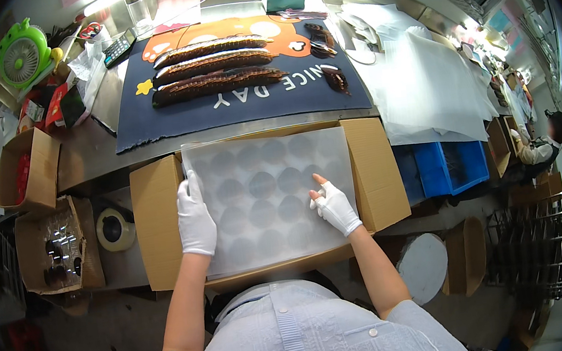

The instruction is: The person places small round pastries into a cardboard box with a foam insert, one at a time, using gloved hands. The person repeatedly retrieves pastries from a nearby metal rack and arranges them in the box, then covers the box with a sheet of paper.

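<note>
Lying across an open cardboard box (pixel 159 211), a translucent foam sheet (pixel 272 190) covers rows of round dark shapes beneath. Both white-gloved hands rest flat on it, grasping nothing: left hand (pixel 195 217) at its left edge, right hand (pixel 334 205) at right. Beyond, the counter (pixel 82 158) carries a dark navy mat (pixel 243 99) with white lettering and three long brown rows. Left, a smaller carton (pixel 27 168) holds something red; a tape roll (pixel 115 229) sits nearby.
</note>
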### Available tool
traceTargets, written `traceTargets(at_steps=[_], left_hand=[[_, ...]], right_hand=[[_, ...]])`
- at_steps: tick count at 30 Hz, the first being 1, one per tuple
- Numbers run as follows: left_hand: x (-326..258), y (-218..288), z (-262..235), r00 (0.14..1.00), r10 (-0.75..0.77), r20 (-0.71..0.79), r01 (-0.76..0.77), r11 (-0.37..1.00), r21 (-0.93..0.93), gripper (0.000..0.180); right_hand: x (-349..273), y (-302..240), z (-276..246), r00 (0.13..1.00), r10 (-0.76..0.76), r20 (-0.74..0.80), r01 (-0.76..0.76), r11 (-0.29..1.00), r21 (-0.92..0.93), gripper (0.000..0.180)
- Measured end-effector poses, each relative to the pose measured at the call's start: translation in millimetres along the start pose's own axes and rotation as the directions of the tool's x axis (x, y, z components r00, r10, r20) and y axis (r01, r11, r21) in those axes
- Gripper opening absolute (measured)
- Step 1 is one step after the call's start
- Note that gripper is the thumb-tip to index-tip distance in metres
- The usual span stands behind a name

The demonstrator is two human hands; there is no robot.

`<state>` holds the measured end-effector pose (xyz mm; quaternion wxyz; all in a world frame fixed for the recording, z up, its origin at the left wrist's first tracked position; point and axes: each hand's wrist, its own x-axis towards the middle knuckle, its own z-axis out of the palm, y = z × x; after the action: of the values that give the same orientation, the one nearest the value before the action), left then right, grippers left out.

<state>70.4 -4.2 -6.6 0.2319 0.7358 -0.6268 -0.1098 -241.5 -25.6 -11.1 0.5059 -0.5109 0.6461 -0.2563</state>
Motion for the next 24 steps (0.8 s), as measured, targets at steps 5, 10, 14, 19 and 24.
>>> traceTargets(at_steps=[5, 10, 14, 19, 24], left_hand=[[-21.0, 59.0, -10.7, 0.943, 0.230, 0.240, -0.289, 0.924, 0.250, 0.071], [-26.5, 49.5, 15.6, 0.916, 0.037, 0.399, -0.140, 0.963, 0.231, 0.075], [-8.3, 52.3, 15.2, 0.971, 0.035, 0.236, -0.052, 0.996, 0.068, 0.079], [99.8, 31.5, 8.1, 0.973, 0.186, -0.133, -0.179, 0.982, 0.062, 0.071], [220.1, -57.1, 15.3, 0.980, -0.051, -0.193, 0.085, 0.982, 0.168, 0.082]], right_hand=[[11.8, 3.5, -4.1, 0.998, -0.042, 0.055, 0.040, 0.999, 0.026, 0.046], [30.1, -17.8, -6.1, 0.983, 0.084, 0.164, -0.104, 0.988, 0.114, 0.027], [57.7, -30.0, -14.7, 0.990, -0.011, 0.139, 0.004, 0.999, 0.054, 0.021], [167.7, -103.0, -21.1, 0.822, -0.556, -0.125, 0.501, 0.809, -0.306, 0.032], [278.8, -146.1, -32.3, 0.720, -0.676, 0.158, 0.356, 0.165, -0.920, 0.049]])
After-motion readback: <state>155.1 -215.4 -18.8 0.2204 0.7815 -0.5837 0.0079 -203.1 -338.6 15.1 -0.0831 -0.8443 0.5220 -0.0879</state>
